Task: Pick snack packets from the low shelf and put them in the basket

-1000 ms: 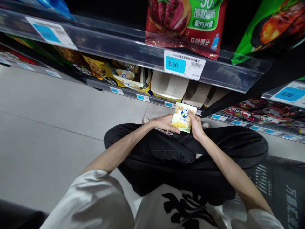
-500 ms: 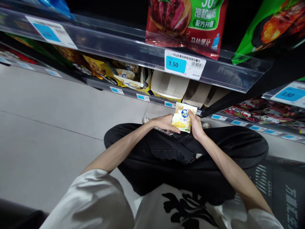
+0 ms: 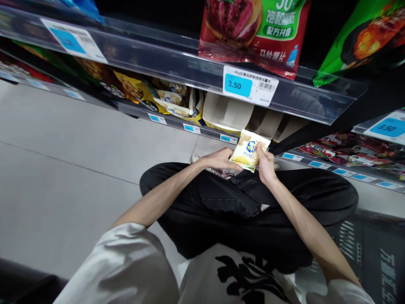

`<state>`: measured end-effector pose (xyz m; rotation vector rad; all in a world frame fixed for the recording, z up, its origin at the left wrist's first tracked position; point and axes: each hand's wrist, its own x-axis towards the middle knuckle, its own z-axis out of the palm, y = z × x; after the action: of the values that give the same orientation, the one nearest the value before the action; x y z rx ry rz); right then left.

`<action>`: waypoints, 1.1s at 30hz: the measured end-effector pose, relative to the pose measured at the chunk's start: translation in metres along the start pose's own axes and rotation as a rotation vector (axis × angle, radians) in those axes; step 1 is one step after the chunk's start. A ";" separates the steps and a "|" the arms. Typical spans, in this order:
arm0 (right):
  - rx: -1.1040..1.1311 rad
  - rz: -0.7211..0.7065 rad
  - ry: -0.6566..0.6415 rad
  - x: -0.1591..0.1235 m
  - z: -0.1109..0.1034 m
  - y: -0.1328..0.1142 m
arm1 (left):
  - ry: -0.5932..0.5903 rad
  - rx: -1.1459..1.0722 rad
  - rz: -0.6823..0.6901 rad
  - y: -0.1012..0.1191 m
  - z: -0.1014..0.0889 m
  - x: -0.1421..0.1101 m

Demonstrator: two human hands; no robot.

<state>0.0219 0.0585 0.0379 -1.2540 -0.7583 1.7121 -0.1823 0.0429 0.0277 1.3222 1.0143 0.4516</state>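
A small cream and yellow snack packet (image 3: 248,153) with a blue logo is held above my crossed legs, in front of the lowest shelf. My right hand (image 3: 266,164) grips its right edge, thumb on the front. At the lower left edge is my left hand (image 3: 224,159), its fingers partly hidden behind the packet. Just beyond stand an open carton (image 3: 226,112) with a pale inside, and a yellow carton holding similar small packets (image 3: 174,101).
Overhead juts a shelf with a clear front lip (image 3: 158,59), a price tag (image 3: 249,85) and a red chip bag (image 3: 253,38). A dark support post (image 3: 286,141) divides the shelves. Red snack packs (image 3: 357,147) lie at right. A dark grey crate (image 3: 373,249) stands by my right side.
The packet has moved slightly right and up in view and turned clockwise. Both hands stay on it. The whole view has shifted a little.
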 end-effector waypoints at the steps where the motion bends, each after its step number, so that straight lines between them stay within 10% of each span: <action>1: -0.007 -0.013 0.019 0.001 0.000 0.000 | 0.011 0.036 -0.007 0.001 -0.001 0.001; 14: -0.016 0.044 0.145 0.005 -0.003 0.003 | 0.366 0.242 0.343 -0.007 -0.001 0.008; 21: -0.051 -0.017 0.012 -0.002 -0.003 0.006 | 0.294 0.428 0.377 -0.006 0.000 0.005; 27: -0.170 -0.141 -0.230 -0.017 -0.001 0.003 | 0.218 0.250 0.354 0.007 0.003 0.000; 33: -0.220 -0.267 -0.176 -0.021 0.004 0.002 | 0.125 -0.006 0.234 0.004 -0.001 -0.004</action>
<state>0.0198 0.0389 0.0469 -1.0969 -1.1907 1.5638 -0.1846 0.0416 0.0325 1.4281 0.9629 0.7215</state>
